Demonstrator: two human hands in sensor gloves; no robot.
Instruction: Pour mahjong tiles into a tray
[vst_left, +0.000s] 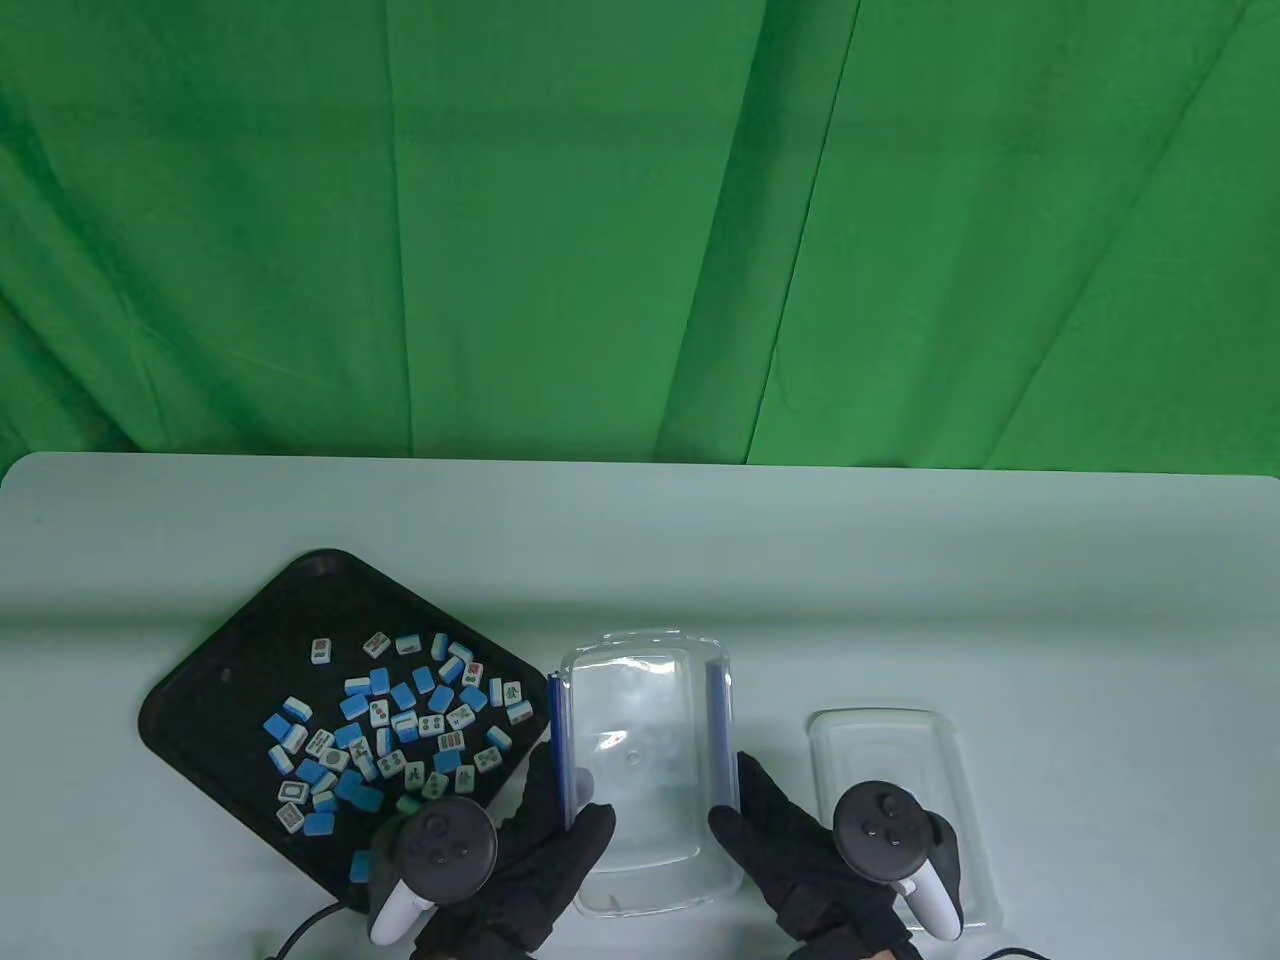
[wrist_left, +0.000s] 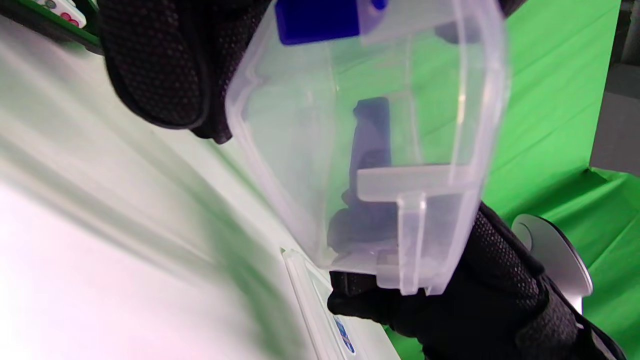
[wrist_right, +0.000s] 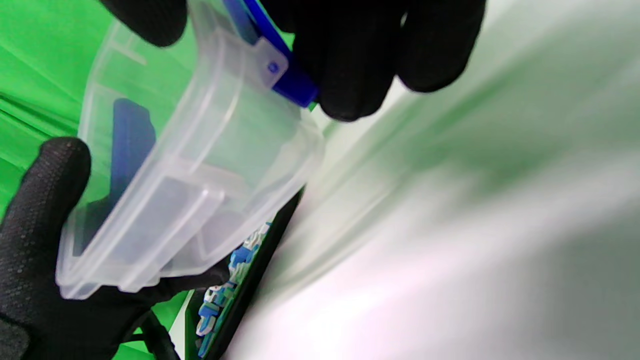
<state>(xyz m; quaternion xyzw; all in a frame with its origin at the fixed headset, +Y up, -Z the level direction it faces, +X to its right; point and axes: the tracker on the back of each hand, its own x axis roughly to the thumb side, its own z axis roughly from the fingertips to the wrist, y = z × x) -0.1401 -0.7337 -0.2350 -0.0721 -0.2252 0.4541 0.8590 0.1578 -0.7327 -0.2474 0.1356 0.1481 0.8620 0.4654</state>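
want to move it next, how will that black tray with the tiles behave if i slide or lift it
The black tray looks shallow with a low rim, so it probably slides flat. The mahjong tiles lie loose, so tilting would likely send them skidding. Probably heavier toward its loaded side.

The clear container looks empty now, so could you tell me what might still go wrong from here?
1. The clear container is held by both the left hand and the right hand beside the black tray; swinging it left could knock the tray's near corner.
2. The mahjong tiles lie loose near the tray's right rim, so a bump might send some over.
3. The lid lies under the right wrist and could be dragged.
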